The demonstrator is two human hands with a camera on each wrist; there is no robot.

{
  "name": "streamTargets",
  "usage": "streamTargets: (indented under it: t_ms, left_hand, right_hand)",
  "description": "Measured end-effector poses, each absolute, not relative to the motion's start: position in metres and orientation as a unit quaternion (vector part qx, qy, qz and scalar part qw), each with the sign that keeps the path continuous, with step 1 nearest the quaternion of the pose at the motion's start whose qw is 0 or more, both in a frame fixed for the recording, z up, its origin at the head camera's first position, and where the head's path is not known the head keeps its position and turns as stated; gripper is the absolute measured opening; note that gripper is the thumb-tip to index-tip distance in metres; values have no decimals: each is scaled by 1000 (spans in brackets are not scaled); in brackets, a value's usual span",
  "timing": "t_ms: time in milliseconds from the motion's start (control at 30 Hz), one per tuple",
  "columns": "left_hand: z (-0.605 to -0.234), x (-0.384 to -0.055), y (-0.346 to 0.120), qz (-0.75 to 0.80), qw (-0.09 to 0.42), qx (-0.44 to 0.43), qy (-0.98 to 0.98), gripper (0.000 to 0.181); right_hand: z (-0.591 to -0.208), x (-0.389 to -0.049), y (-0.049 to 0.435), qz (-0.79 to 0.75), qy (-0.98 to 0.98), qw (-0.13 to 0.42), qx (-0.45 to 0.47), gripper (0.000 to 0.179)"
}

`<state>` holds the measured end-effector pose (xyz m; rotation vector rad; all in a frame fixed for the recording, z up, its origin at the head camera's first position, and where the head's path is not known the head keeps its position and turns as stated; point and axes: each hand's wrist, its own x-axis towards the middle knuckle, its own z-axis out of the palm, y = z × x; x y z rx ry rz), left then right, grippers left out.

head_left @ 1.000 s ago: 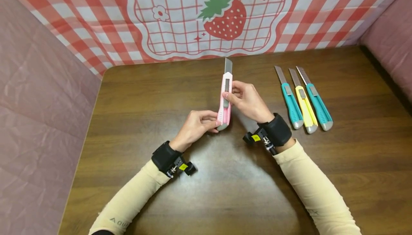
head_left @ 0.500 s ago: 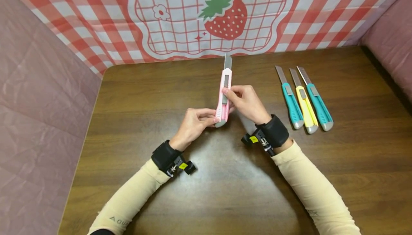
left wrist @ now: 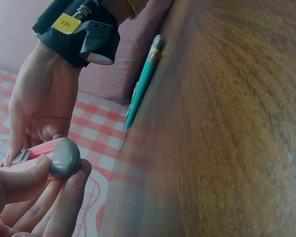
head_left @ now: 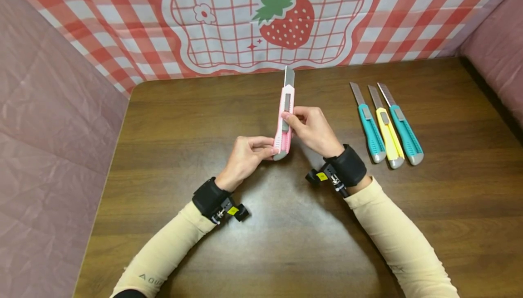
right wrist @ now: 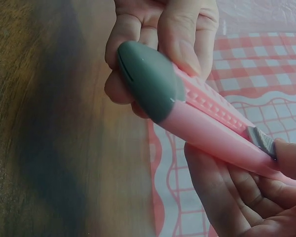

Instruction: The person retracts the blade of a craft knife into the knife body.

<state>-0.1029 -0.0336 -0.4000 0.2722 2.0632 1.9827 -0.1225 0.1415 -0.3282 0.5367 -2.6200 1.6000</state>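
Observation:
A pink utility knife (head_left: 286, 140) is held over the table by both hands, its bare blade (head_left: 289, 76) pointing away from the person. My left hand (head_left: 244, 159) pinches the tail end between thumb and fingers, beside the grey end cap (right wrist: 150, 79). Higher on the body, my right hand (head_left: 316, 130) grips from the right side. Its thumb lies on the grey slider (right wrist: 261, 142), and its other fingers go round behind the handle. In the left wrist view the rounded end cap (left wrist: 65, 157) faces the camera.
Three more utility knives lie side by side at the right with blades out: a teal one (head_left: 371, 134), a yellow one (head_left: 390, 139) and another teal one (head_left: 406, 134). The wooden table (head_left: 184, 116) ends at a checked strawberry cloth (head_left: 286, 26) behind.
Both hands have shifted the pink utility knife slightly farther from the person, mostly in the first half second. The right thumb stays at the slider, and the visible blade length looks the same.

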Motion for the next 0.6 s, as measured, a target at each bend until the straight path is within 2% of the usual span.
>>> streamTargets:
  t_ms: [300,600]
  left_hand:
    - [-401,-101,-32,705,137,94,690,18]
    - [-402,-103,-32,710,136,84,686,18]
  right_hand:
    - [-333,-124,141,510,-841,13,181,17]
    - [-366,-140,148,529,-828,0,186,18]
